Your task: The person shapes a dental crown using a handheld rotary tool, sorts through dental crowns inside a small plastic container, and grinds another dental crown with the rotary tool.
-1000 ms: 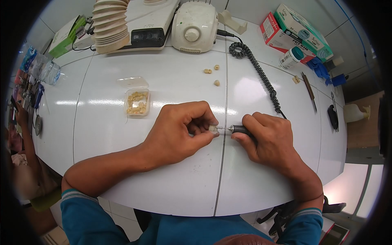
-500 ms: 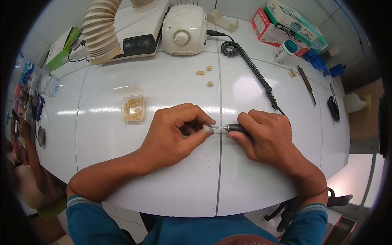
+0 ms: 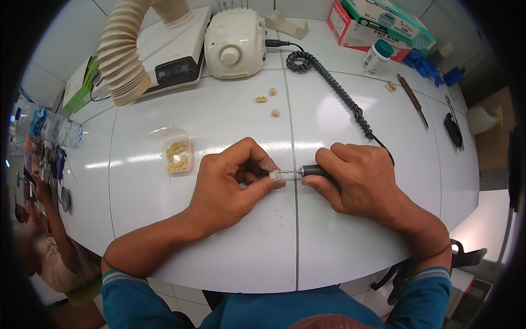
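Between the thumb and fingertips of my left hand [image 3: 230,178] is a small whitish dental crown [image 3: 274,175]. My right hand [image 3: 356,178] grips the dark body of a rotary handpiece [image 3: 314,170], held level and pointing left. Its thin metal bur [image 3: 288,171] reaches the crown; whether it touches is too small to tell. A coiled black cord [image 3: 334,90] runs from behind my right hand to the white control unit [image 3: 234,46]. Left of my left hand sits a small clear plastic box [image 3: 178,169] holding several yellowish tooth-like pieces.
Loose tooth-coloured pieces [image 3: 275,113] lie beyond my hands. A ribbed suction hose [image 3: 123,60] hangs at the back left. At the right are a brown-handled tool [image 3: 412,100], a white bottle [image 3: 377,57] and face mask boxes [image 3: 378,30]. Another person [image 3: 60,241] sits at the left.
My view has shifted slightly. My left fingers have shifted around the crown, and more of it shows now. The handpiece stays in my right hand with its bur at the crown.
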